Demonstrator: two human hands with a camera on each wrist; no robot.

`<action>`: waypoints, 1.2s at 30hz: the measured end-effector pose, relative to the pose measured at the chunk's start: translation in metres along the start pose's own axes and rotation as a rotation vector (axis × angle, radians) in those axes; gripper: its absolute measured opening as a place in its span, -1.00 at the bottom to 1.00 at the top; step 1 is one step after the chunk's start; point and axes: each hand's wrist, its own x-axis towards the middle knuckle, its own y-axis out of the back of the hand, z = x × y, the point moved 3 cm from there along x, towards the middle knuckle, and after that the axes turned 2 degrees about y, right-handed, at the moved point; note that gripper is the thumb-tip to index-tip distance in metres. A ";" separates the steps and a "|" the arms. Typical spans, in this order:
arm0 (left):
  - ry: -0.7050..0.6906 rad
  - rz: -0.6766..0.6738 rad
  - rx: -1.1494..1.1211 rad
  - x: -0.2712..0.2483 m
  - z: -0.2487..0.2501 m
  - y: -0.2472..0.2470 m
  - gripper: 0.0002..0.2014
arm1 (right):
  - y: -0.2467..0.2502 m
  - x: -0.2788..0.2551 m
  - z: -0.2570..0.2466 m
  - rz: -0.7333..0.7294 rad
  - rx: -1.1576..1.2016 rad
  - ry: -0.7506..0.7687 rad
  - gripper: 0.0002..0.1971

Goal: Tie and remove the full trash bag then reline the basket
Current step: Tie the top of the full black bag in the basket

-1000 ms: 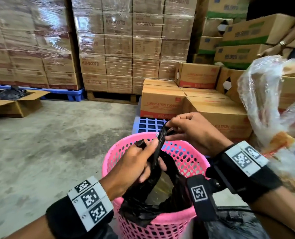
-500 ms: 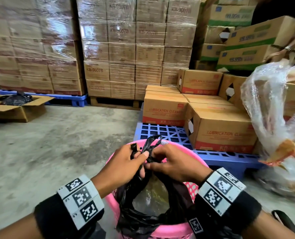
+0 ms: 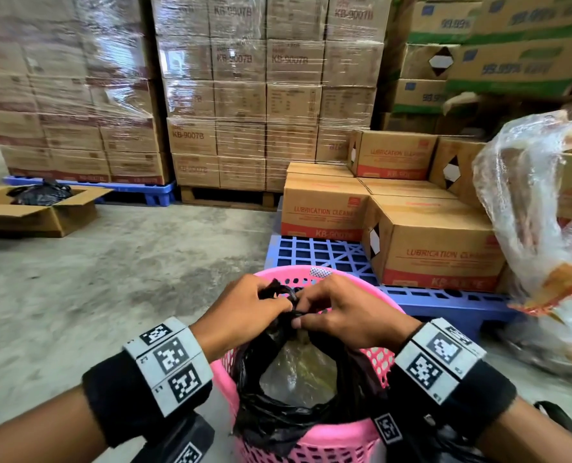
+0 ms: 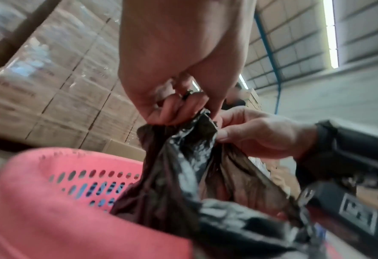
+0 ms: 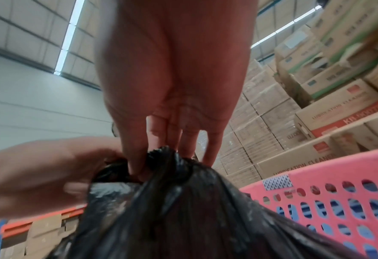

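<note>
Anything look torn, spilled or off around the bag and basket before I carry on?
One oddity: the black trash bag gapes below the gathered top pinched by the left hand and right hand, so contents show through. It sits inside the pink basket. No spill or tear visible.

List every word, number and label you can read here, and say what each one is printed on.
"LUBRICATION CLEANER": loose brown cartons on the blue pallet; cut off at the box edge in the head view, whole in the right wrist view.
"KB-9007B": shrink-wrapped carton stack.
Red-band code on the loose cartons: starts "KB-", the rest blurred.
Green-banded cartons: blue print blurred, unreadable.
Wrist markers: square patterns only, no words.
</note>
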 end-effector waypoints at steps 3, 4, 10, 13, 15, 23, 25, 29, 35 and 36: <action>-0.352 0.072 0.280 -0.002 0.007 0.004 -0.79 | 0.003 -0.003 0.000 -0.009 0.112 -0.026 -0.89; -0.454 0.047 0.306 -0.004 0.010 0.004 -0.81 | 0.004 -0.003 0.001 -0.009 0.124 -0.034 -0.89; -0.525 0.081 0.242 -0.003 0.011 0.001 -0.86 | 0.007 -0.008 -0.002 0.047 -0.028 -0.005 -0.88; -0.397 0.066 0.082 0.002 0.013 -0.002 -0.61 | 0.010 -0.010 -0.009 0.113 -0.207 0.083 -0.94; -0.336 0.022 0.016 0.007 0.011 -0.002 -0.54 | 0.009 -0.009 -0.006 0.089 -0.168 0.096 -0.91; -0.435 -0.035 0.094 0.003 0.014 -0.002 -0.66 | 0.012 -0.014 -0.001 0.016 0.034 0.037 -0.85; -0.379 -0.034 0.062 0.004 0.015 -0.003 -0.59 | 0.012 -0.012 -0.003 0.032 -0.072 0.063 -0.85; -0.034 -0.105 -0.244 0.009 0.005 -0.007 -0.70 | 0.013 -0.013 0.000 0.096 -0.281 0.135 -0.86; 0.118 -0.130 -0.527 0.009 -0.002 -0.006 -0.87 | 0.019 -0.022 -0.012 0.095 -0.278 0.240 -0.69; 0.125 -0.135 -0.558 0.009 -0.003 -0.007 -0.85 | 0.016 -0.022 -0.017 0.098 -0.314 0.267 -0.74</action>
